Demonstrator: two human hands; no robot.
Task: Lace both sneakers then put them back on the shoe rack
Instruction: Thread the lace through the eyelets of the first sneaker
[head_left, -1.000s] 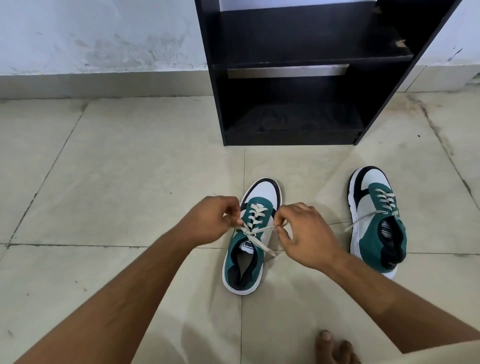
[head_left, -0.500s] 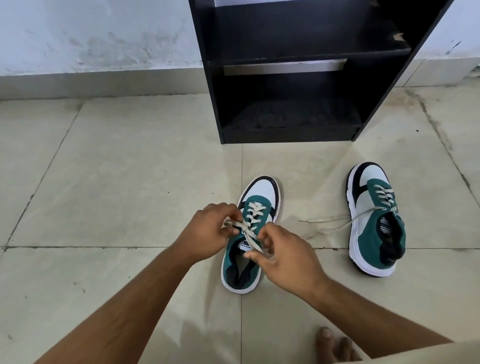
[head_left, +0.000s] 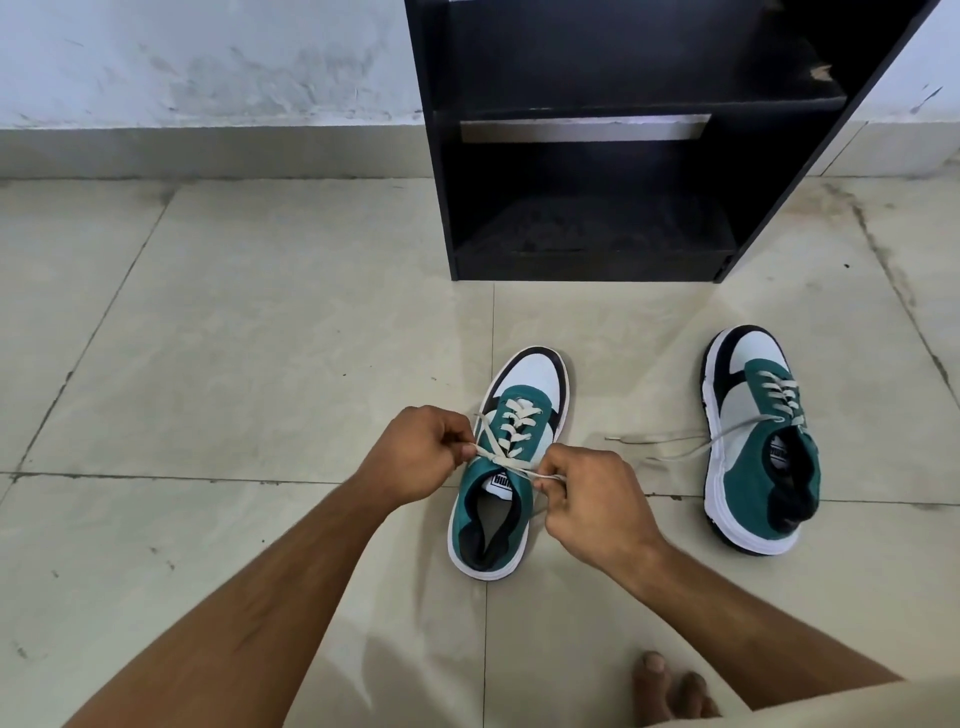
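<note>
Two lace ends sit pinched, one in your left hand (head_left: 415, 457) and one in your right hand (head_left: 592, 499), so pull evenly outward to snug the near sneaker's (head_left: 506, 467) knot.

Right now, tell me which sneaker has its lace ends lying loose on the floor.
The right-hand sneaker, untouched near the rack's corner: its lace trails onto the tiles. The middle sneaker's ends are pulled taut in both hands.
</note>
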